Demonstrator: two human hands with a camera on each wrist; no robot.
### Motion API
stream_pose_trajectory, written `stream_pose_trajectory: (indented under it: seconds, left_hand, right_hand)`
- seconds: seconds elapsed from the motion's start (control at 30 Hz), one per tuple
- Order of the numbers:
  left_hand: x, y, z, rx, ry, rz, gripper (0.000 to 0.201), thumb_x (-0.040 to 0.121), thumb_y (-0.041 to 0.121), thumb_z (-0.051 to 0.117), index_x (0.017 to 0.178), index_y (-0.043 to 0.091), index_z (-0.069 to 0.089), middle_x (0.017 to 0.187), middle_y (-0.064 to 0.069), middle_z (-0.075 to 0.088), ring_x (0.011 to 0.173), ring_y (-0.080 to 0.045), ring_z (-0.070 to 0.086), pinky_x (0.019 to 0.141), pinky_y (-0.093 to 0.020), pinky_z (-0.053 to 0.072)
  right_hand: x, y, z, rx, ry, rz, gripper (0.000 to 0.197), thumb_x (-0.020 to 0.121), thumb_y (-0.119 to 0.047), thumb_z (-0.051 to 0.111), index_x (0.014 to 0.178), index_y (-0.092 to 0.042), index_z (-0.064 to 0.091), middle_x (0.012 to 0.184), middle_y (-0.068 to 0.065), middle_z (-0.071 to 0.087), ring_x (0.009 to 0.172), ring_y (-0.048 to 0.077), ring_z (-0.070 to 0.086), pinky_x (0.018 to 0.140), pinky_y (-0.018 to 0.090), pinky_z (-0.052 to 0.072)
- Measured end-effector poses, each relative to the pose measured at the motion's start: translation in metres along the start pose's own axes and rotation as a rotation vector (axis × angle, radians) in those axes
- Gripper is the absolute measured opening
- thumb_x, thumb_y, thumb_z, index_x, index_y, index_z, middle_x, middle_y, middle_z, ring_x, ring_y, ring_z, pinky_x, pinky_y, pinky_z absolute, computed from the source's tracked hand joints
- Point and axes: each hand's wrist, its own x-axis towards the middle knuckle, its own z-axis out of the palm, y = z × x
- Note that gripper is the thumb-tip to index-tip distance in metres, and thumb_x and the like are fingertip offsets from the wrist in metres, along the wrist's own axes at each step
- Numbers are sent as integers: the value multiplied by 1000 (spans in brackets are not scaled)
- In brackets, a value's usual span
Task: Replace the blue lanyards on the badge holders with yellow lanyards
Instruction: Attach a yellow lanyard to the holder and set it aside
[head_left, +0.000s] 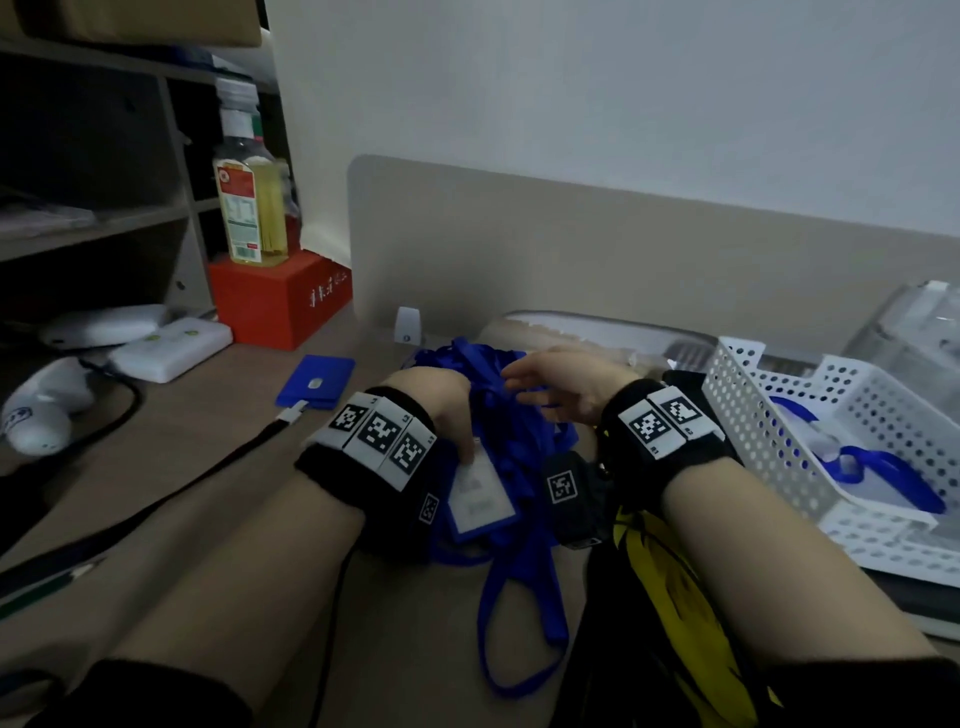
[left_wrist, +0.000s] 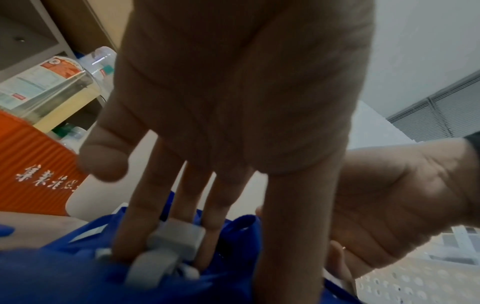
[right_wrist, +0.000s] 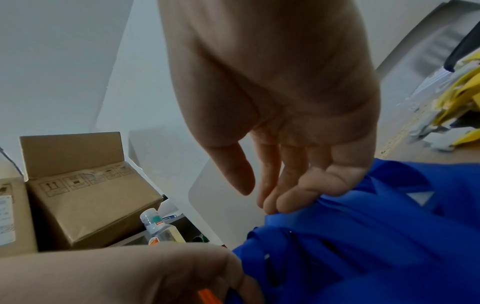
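A heap of blue lanyards (head_left: 498, 410) lies mid-desk. My left hand (head_left: 454, 431) rests on its near left side, fingers (left_wrist: 140, 216) straight and pushed into the straps around a grey clip (left_wrist: 179, 236). Its thumb touches a blue-framed badge holder (head_left: 480, 499) with a white card. My right hand (head_left: 524, 384) hovers over the heap. Its relaxed fingertips (right_wrist: 285, 201) touch a blue strap, the thumb apart. Yellow lanyards (head_left: 670, 587) lie under my right forearm. A second blue badge holder (head_left: 317, 382) lies to the left.
A white perforated basket (head_left: 753, 405) at the right holds a blue lanyard (head_left: 883, 467). A bottle (head_left: 252, 208) stands on a red box (head_left: 280, 296) at the back left, near white devices (head_left: 166, 348). A black strap (head_left: 156, 499) crosses the desk. A divider panel (head_left: 623, 249) closes the back.
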Motion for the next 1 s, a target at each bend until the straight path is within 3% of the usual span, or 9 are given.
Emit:
stream_pose_trajectory:
  seconds: [0.07,0.13,0.33,0.47,0.67,0.73,0.83,0.93,1.0]
  left_hand:
    - [3,0,2,-26,9,-6,42,68,45,80,90,14,62,92,-4,65,90,-24,63,82,-39,54]
    - [1,0,5,-52,32,-12,34,70,42,79,77,16,58,82,-3,63,85,-24,63,79,-38,54]
    - [-4,-2,14,-88,146,-13,39,71,46,77,90,14,63,92,-3,66,87,-22,61,75,-34,48]
    - [-6,-3,16,-93,107,-5,44,72,50,76,91,15,57,95,-1,63,89,-21,60,78,-35,50]
    - [-15,-3,15,-104,72,-28,48,88,43,63,115,4,60,113,-10,61,101,-26,59,78,-32,44]
    - [-15,-6,14,-164,97,-18,41,89,39,60,113,6,59,108,-9,58,95,-25,55,77,-31,43]
    - [-10,-11,11,-296,223,29,25,90,35,56,91,10,62,106,-9,64,91,-23,57,75,-31,44]
    - [-10,-11,10,-364,335,31,27,90,43,56,78,21,64,102,-3,64,109,-27,52,96,-41,42]
    - [-12,-13,9,-388,404,2,27,93,47,51,89,25,66,112,-3,60,122,-28,41,107,-45,30]
  right_hand:
    - [0,3,3,7,7,5,14,96,-22,52,87,-21,63,87,-6,65,75,7,57,59,21,36]
    - [-2,10,7,18,3,17,15,96,-22,51,86,-22,63,86,-7,65,75,7,57,60,22,35]
    - [-16,24,15,1,13,-19,16,96,-19,53,84,-20,63,84,-5,64,74,7,57,60,23,37]
    - [-29,27,17,-220,-19,-70,12,92,-15,59,81,-14,63,71,0,61,53,8,44,49,21,33]
    - [-45,26,19,-368,-67,-91,19,89,-13,63,105,-5,69,89,9,66,60,8,53,55,20,44]
    - [-47,26,20,-404,-50,-104,19,89,-15,65,106,-8,68,83,5,65,63,7,56,56,18,49]
    - [-48,26,23,-479,-35,-137,20,88,-25,69,106,-17,63,78,-1,57,64,7,51,50,16,47]
    - [-48,27,22,-489,-9,-186,14,88,-27,68,82,-18,59,68,-2,50,50,6,43,42,17,34]
    - [-47,27,19,-372,37,-236,24,89,-19,66,71,-11,53,60,-1,47,37,4,40,37,14,30]
